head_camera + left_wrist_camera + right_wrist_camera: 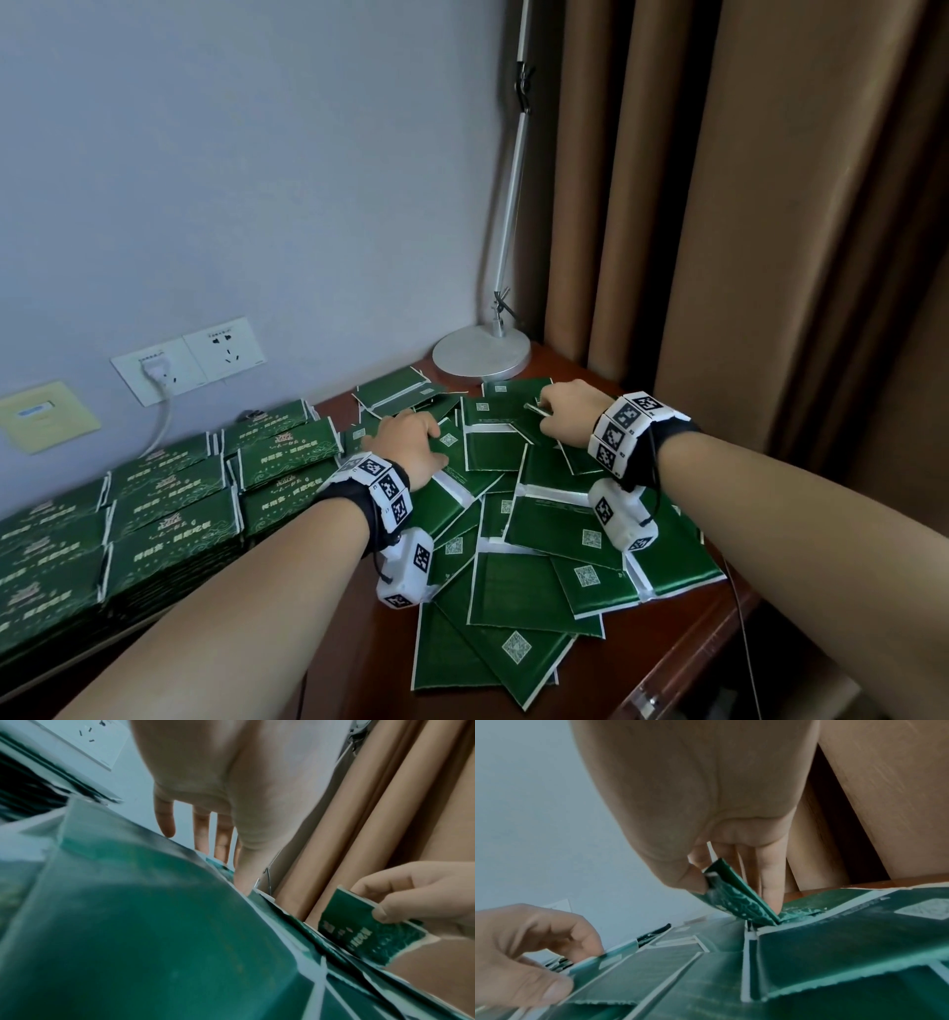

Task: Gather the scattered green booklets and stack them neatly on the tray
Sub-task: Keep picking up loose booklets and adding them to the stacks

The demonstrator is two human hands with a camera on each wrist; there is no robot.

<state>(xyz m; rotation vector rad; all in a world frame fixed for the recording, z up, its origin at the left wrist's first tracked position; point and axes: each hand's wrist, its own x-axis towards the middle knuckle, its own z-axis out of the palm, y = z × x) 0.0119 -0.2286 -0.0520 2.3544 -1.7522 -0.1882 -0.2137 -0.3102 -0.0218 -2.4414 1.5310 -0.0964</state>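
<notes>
Several green booklets (518,580) lie scattered and overlapping on the wooden desk (693,637). My right hand (565,411) is at the far side of the pile. It pinches one tilted green booklet (736,898) between thumb and fingers, which the left wrist view also shows as a printed booklet (359,931). My left hand (408,442) lies on the pile's left part. Its fingers (588,943) curl over the raised edge of another booklet (628,975), with the thumb on the near side. Neat rows of stacked booklets (169,514) fill the left; whatever is beneath them is hidden.
A silver lamp base (480,352) stands just behind the pile, its pole rising along the brown curtain (744,205). Wall sockets (190,360) with a white plug and cable (162,416) sit behind the stacks. The desk's front edge runs at lower right.
</notes>
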